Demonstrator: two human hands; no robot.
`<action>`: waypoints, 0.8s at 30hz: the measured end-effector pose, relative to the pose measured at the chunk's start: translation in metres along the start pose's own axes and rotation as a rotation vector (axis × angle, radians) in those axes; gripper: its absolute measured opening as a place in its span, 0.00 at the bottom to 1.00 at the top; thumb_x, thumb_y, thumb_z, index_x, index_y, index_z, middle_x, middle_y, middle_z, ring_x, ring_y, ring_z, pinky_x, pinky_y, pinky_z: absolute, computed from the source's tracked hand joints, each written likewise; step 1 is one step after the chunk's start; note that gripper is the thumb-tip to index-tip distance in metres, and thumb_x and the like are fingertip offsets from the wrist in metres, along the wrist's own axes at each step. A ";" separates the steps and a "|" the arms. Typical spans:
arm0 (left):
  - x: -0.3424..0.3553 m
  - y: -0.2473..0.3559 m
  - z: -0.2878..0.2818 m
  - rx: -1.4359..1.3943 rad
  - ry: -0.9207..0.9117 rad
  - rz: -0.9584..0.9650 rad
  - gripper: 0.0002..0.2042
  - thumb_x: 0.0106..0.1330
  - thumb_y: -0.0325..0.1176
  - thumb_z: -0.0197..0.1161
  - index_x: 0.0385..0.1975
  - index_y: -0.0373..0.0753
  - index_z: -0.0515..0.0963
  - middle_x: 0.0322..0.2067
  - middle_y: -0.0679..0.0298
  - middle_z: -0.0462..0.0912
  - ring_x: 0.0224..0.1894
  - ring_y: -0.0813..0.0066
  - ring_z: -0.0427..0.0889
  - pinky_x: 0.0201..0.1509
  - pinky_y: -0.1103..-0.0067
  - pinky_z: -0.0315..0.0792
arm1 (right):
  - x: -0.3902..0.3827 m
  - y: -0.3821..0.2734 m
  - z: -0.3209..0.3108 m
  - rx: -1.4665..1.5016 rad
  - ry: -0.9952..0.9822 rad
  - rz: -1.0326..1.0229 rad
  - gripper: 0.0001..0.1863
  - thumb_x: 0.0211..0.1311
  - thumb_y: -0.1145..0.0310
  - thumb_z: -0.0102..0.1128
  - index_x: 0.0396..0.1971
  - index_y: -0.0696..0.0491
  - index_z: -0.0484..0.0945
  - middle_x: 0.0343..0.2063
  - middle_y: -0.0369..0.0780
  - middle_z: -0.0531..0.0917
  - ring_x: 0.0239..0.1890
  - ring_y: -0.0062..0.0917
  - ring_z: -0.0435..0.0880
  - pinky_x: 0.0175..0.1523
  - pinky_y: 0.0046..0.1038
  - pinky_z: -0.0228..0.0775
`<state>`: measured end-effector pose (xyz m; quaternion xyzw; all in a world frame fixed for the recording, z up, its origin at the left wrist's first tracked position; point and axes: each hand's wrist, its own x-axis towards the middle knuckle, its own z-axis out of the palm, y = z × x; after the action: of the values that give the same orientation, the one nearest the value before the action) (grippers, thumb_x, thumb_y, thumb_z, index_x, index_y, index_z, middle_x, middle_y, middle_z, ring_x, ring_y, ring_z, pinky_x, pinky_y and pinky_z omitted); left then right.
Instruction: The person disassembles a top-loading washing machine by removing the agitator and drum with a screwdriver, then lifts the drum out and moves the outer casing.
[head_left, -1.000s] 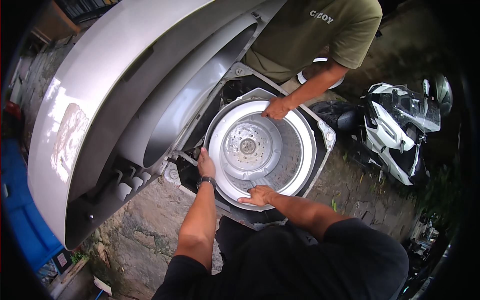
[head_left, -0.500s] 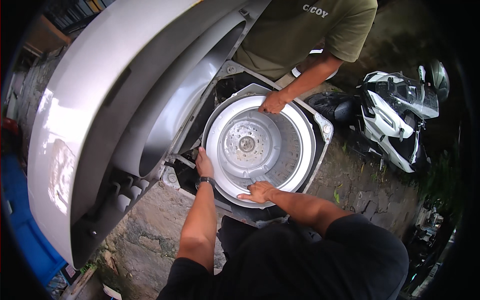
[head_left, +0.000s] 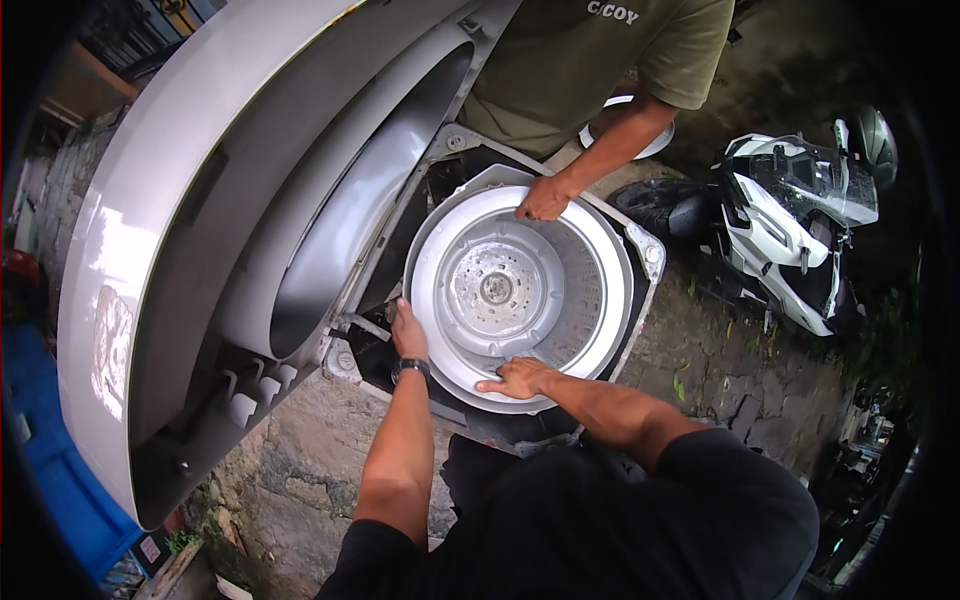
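Observation:
A washing machine's round metal wash tub (head_left: 572, 348) sits inside a square open cabinet, its pale balance ring (head_left: 607, 270) uppermost. My left hand (head_left: 408, 330), a dark watch at its wrist, lies with fingers extended along the tub's left outer side. At the near rim, my right hand (head_left: 519, 379) is closed over the ring, fingers reaching inside and thumb along the top. A co-worker's hand (head_left: 545, 198) grips the far rim opposite me. At the tub's bottom a round hub (head_left: 496, 289) shows among small holes.
The machine's large grey top cover (head_left: 150, 240) stands tilted up on the left. The cabinet's corner bracket (head_left: 652, 254) juts out at the right. Beyond it a white motorcycle (head_left: 780, 230) is parked on cracked paving (head_left: 735, 385). A blue container (head_left: 60, 460) is at the lower left.
The view has shifted slightly, and the raised cover and co-worker appear a little displaced. All three hands keep their places on the tub, which looks almost unmoved.

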<state>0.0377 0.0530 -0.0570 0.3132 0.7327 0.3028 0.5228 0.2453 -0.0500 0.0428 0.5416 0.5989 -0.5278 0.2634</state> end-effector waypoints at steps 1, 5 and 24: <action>-0.007 -0.003 0.004 -0.028 -0.002 0.003 0.37 0.78 0.59 0.41 0.63 0.24 0.71 0.62 0.46 0.77 0.65 0.54 0.74 0.70 0.70 0.64 | -0.001 0.005 -0.001 0.007 0.002 0.001 0.57 0.61 0.17 0.27 0.49 0.59 0.85 0.51 0.54 0.84 0.58 0.45 0.81 0.65 0.43 0.69; 0.000 -0.009 0.006 -0.124 0.031 0.010 0.37 0.78 0.59 0.41 0.64 0.24 0.70 0.64 0.45 0.75 0.67 0.54 0.73 0.71 0.71 0.63 | -0.005 0.015 0.012 -0.060 0.034 0.014 0.57 0.61 0.18 0.27 0.50 0.59 0.84 0.52 0.54 0.83 0.59 0.44 0.80 0.66 0.42 0.68; 0.007 -0.014 -0.005 -0.174 -0.003 0.013 0.38 0.79 0.59 0.38 0.66 0.24 0.67 0.65 0.47 0.74 0.66 0.57 0.73 0.71 0.71 0.62 | 0.032 -0.037 0.005 0.203 0.042 0.052 0.64 0.58 0.15 0.26 0.58 0.67 0.77 0.58 0.57 0.79 0.65 0.44 0.76 0.70 0.40 0.65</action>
<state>0.0293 0.0491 -0.0699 0.2719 0.7006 0.3684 0.5473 0.2008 -0.0370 0.0260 0.5917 0.5335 -0.5675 0.2080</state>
